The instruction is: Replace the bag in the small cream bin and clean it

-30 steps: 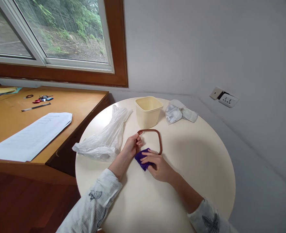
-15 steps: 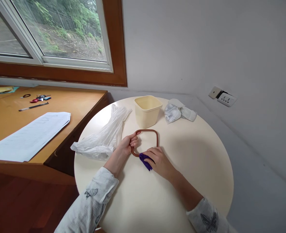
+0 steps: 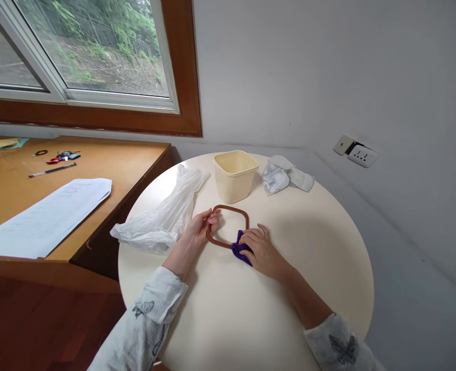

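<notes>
A brown, rounded-square ring-like frame (image 3: pixel 231 208) is held just over the round white table (image 3: pixel 228 304). My left hand (image 3: pixel 203 226) grips its left side, fingers closed round the rim. In my right hand (image 3: pixel 262 252) is a folded purple cloth (image 3: pixel 241 251), pressed against the frame's near right corner and hiding that part. The right index or little finger sticks out, while the others close on the cloth. Just beyond the frame stands a cream plastic bin (image 3: pixel 233 183), upright with its open top facing up.
A crumpled white plastic bag (image 3: pixel 166 216) lies on the table's left side. White folded pads or wrappers (image 3: pixel 287 175) lie right of the bin. At left, a wooden desk (image 3: pixel 135 154) holds papers (image 3: pixel 53 214), a pen (image 3: pixel 52 170) and keys (image 3: pixel 66 155). A wall socket (image 3: pixel 362 154) is at right.
The purple cloth and my right hand have slid right along the frame to its near right corner. The frame has turned and shifted slightly left with my left hand still on it.
</notes>
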Available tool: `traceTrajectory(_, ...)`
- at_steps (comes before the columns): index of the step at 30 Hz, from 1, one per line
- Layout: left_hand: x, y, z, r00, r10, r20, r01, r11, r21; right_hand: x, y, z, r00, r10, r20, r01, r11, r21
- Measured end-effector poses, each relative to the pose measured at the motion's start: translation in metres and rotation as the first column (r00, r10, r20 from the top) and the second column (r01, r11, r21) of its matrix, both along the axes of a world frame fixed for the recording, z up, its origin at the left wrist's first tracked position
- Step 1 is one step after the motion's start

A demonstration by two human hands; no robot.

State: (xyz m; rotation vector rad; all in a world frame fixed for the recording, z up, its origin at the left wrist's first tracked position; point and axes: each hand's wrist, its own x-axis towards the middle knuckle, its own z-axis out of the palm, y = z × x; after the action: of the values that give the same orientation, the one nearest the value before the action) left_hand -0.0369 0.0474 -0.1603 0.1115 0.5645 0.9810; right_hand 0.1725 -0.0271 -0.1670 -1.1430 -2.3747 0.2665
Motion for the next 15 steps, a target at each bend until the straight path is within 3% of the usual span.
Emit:
traceTrajectory(10, 0.045, -0.021, -0.004, 0.984, 0.032, -0.174, -0.008, 0.990, 0.138, -0.013, 0.006, -0.017, 0.988, -0.151, -0.036, 0.154, 0.984, 0.091)
traceTrajectory(15, 0.047, -0.026, -0.001, 0.965, 0.058, -0.257, -0.012, 0.984, 0.180, -0.008, 0.007, -0.014, 0.995, -0.088, -0.035, 0.090, 0.995, 0.052)
